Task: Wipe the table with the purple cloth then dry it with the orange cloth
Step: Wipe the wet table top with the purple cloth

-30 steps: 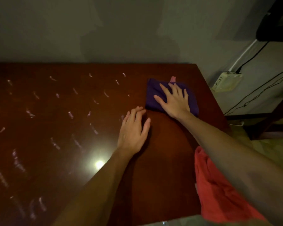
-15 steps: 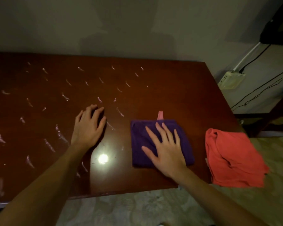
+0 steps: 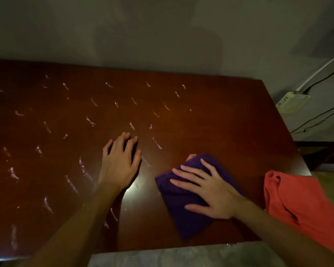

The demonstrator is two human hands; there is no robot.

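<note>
A dark red-brown wooden table [image 3: 220, 120] carries many pale wet streaks across its left and middle. The folded purple cloth [image 3: 183, 211] lies near the front right, with a pink tag at its far corner. My right hand [image 3: 210, 189] presses flat on the cloth, fingers spread and pointing left. My left hand [image 3: 120, 160] rests flat on the bare wood to the left of the cloth, fingers apart, holding nothing. The orange cloth [image 3: 295, 205] lies crumpled at the table's front right corner and hangs over the edge.
A grey wall runs behind the table. On the right, a white box [image 3: 292, 100] with dark cables hangs on the wall, above a dark piece of furniture. A bright light reflection sits on the wood between my hands. Patterned floor shows below the front edge.
My right hand has dragged the purple cloth from the far right corner to the front of the table and turned it askew. My left hand stays flat on the wood.
</note>
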